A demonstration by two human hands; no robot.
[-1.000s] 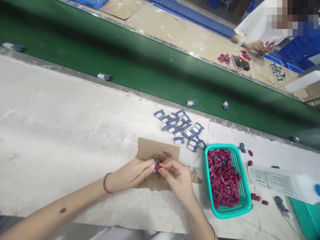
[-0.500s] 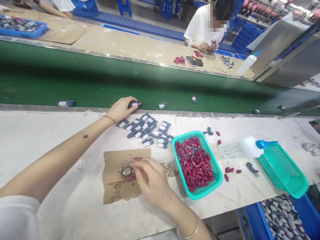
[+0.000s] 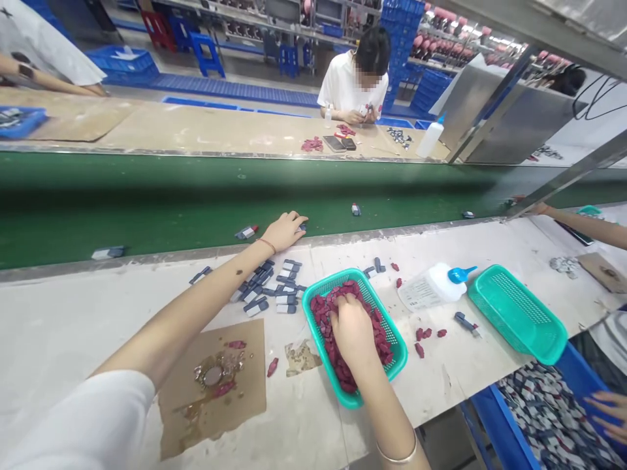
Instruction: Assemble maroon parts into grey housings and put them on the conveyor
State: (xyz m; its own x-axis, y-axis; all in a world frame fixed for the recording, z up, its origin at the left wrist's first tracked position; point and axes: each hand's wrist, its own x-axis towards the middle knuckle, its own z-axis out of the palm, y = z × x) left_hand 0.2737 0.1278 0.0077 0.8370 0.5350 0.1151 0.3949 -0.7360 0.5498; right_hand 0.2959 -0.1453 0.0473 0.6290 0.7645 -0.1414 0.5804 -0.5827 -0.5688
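Observation:
My left hand (image 3: 285, 233) reaches over the near edge of the green belt, its fingers closed on a small grey-and-white piece (image 3: 302, 227) that they partly cover. Another such piece with a red tip (image 3: 246, 232) lies on the belt just left of it. My right hand (image 3: 354, 324) is down in a green basket (image 3: 402, 358) of small dark red pieces (image 3: 377, 329). Its fingers are bent together onto them, fingertips partly hidden. Beneath my left forearm lie several grey-and-white pieces (image 3: 285, 299). On brown cardboard (image 3: 245, 411), a round metal cap (image 3: 212, 376) sits in wet, shiny liquid with red pieces beside it.
Right of the basket lie a white bottle with a blue nozzle (image 3: 431, 287), loose red pieces and another green basket (image 3: 519, 313). A blue crate (image 3: 526, 444) of pieces stands below the table edge. Across the belt a person (image 3: 355, 85) works; another person's arm (image 3: 582, 222) reaches in from the right.
My left hand has left the red-tipped piece on the belt and moved right to another piece. My right hand has gone from the cardboard into the basket. The view has shifted.

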